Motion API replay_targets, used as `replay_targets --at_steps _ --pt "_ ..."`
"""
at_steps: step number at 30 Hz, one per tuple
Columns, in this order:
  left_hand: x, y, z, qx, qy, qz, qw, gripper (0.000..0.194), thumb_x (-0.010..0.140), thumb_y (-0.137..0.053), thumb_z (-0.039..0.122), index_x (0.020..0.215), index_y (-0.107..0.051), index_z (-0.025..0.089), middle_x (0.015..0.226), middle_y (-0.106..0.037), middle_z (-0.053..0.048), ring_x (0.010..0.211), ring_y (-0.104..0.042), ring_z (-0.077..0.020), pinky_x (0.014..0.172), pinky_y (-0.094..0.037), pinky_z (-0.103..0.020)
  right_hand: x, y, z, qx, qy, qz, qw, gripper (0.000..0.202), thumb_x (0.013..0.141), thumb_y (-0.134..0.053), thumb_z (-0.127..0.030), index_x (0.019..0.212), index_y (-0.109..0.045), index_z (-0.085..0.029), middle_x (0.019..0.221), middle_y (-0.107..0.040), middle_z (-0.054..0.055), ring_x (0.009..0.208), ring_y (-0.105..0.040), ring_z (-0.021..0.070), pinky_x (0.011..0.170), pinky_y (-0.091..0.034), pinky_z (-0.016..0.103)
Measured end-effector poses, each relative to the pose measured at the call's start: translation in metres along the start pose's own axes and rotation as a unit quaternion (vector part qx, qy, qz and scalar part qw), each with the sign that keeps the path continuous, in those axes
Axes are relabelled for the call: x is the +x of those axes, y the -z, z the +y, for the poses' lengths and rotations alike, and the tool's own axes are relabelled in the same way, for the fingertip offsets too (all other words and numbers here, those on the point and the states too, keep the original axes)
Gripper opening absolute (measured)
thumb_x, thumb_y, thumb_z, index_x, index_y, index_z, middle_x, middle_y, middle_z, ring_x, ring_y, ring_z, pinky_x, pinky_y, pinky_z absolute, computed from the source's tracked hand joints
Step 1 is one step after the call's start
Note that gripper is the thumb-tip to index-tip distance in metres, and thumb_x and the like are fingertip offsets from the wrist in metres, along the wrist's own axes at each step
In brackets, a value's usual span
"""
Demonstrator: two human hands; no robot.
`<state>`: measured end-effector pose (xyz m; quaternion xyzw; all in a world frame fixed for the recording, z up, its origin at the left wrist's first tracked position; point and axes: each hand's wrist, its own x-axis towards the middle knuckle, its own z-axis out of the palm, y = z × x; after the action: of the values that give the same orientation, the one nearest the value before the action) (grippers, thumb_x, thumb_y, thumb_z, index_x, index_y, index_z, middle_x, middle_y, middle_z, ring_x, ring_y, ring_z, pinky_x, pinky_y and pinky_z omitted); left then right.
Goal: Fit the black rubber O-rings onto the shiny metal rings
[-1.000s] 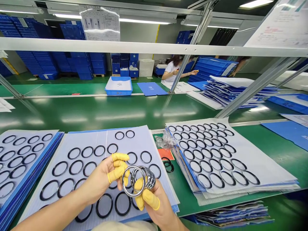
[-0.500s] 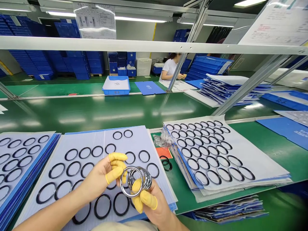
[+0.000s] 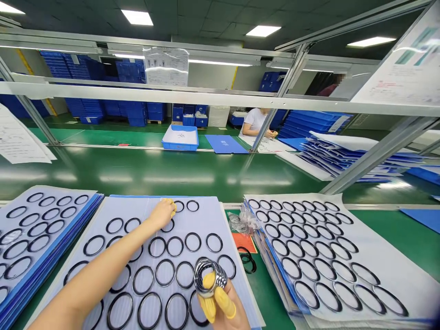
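My left hand, in yellow finger cots, reaches to the far part of the middle white sheet. Its fingers are bent together just left of a dark ring's neighbour in the far row; anything between them is hidden. Near the front edge, my right hand grips a bundle of shiny metal rings, with cot-covered fingers through and around it. Dark glossy rings lie in rows on the sheet below both hands.
Stacks of ring-covered sheets stand at left and right. Between the sheets lie crumpled clear plastic, an orange card and loose black rings. A metal rail crosses ahead; a person sits beyond.
My left hand has left the metal rings and moved to the sheet's far edge. The ring that stood apart in front of the bundle no longer shows there. The view has tilted up.
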<state>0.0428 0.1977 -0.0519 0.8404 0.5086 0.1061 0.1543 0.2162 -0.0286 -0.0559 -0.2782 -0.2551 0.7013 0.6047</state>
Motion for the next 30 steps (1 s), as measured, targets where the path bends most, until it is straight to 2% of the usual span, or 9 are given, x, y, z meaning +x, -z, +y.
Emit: replay_targets --at_steps 7,11,13,17,18,19,22,27,30 --pt "0.005 0.001 0.004 -0.12 0.015 0.028 0.992 0.026 0.092 -0.057 0.029 0.115 -0.058 0.015 0.117 -0.06 -0.009 0.1 -0.061 -0.0228 0.085 -0.052 -0.043 0.0 -0.006 0.001 -0.01 0.03 0.031 0.999 0.038 0.067 -0.079 -0.051 0.078 -0.064 -0.018 0.053 -0.056 -0.003 0.046 -0.043 0.0082 0.05 -0.03 0.023" --pt "-0.017 0.01 0.026 -0.265 0.012 0.063 0.962 0.021 0.094 -0.054 0.031 0.105 -0.059 0.014 0.098 -0.063 -0.006 0.087 -0.062 -0.0192 0.078 -0.053 -0.038 0.002 -0.003 -0.004 -0.015 0.066 0.058 0.996 0.033 0.072 -0.076 -0.048 0.081 -0.067 -0.018 0.052 -0.055 -0.003 0.047 -0.044 0.0082 0.05 -0.032 0.022" --pt "-0.037 0.018 0.045 -0.348 0.005 0.061 0.935 0.022 0.095 -0.047 0.033 0.104 -0.057 0.015 0.082 -0.063 -0.004 0.072 -0.062 -0.0161 0.069 -0.053 -0.033 0.006 -0.002 -0.006 -0.019 0.073 0.075 0.994 0.03 0.074 -0.076 -0.045 0.082 -0.067 -0.018 0.052 -0.055 -0.003 0.048 -0.044 0.0084 0.051 -0.033 0.022" --pt "-0.08 0.039 0.082 -0.476 -0.009 0.019 0.879 0.034 0.09 -0.051 0.043 0.111 -0.051 0.017 0.075 -0.061 -0.001 0.058 -0.058 -0.0126 0.058 -0.05 -0.027 0.014 -0.004 -0.009 -0.034 0.074 0.058 0.995 0.033 0.072 -0.076 -0.047 0.075 -0.064 -0.017 0.051 -0.055 -0.003 0.045 -0.042 0.0083 0.046 -0.033 0.021" --pt "-0.088 0.044 0.089 -0.52 -0.006 0.004 0.854 0.037 0.087 -0.056 0.046 0.109 -0.053 0.017 0.073 -0.06 -0.001 0.057 -0.057 -0.0123 0.055 -0.048 -0.025 0.015 -0.005 -0.009 -0.037 0.075 0.045 0.995 0.034 0.072 -0.076 -0.048 0.073 -0.063 -0.017 0.051 -0.055 -0.003 0.044 -0.042 0.0081 0.045 -0.032 0.021" --pt "-0.094 0.048 0.095 -0.577 0.008 -0.016 0.817 0.039 0.083 -0.064 0.046 0.107 -0.056 0.018 0.072 -0.06 0.0 0.055 -0.056 -0.0117 0.053 -0.046 -0.024 0.015 -0.007 -0.01 -0.039 0.075 0.032 0.996 0.034 0.073 -0.074 -0.049 0.072 -0.063 -0.016 0.05 -0.054 -0.003 0.044 -0.041 0.0079 0.044 -0.031 0.02" --pt "-0.104 0.054 0.106 -0.683 0.047 -0.049 0.727 0.038 0.073 -0.078 0.04 0.101 -0.063 0.019 0.069 -0.06 0.002 0.05 -0.054 -0.0083 0.051 -0.044 -0.02 0.013 -0.013 -0.015 -0.038 0.067 0.001 0.997 0.034 0.074 -0.073 -0.049 0.078 -0.065 -0.016 0.049 -0.054 -0.003 0.042 -0.04 0.008 0.043 -0.031 0.021" --pt "-0.106 0.056 0.115 -0.735 0.073 -0.074 0.67 0.033 0.07 -0.082 0.034 0.095 -0.068 0.019 0.064 -0.061 0.003 0.047 -0.053 -0.0042 0.049 -0.043 -0.014 0.005 -0.016 -0.021 -0.033 0.076 -0.008 0.997 0.036 0.071 -0.075 -0.05 0.078 -0.067 -0.016 0.049 -0.053 -0.003 0.042 -0.041 0.0082 0.042 -0.032 0.021" --pt "-0.11 0.057 0.12 -0.75 0.078 -0.09 0.651 0.029 0.07 -0.082 0.032 0.094 -0.069 0.02 0.063 -0.061 0.004 0.046 -0.052 -0.0033 0.047 -0.042 -0.011 0.005 -0.016 -0.021 -0.042 0.083 -0.019 0.996 0.036 0.072 -0.074 -0.051 0.073 -0.067 -0.015 0.047 -0.051 -0.002 0.042 -0.041 0.0081 0.042 -0.032 0.02"
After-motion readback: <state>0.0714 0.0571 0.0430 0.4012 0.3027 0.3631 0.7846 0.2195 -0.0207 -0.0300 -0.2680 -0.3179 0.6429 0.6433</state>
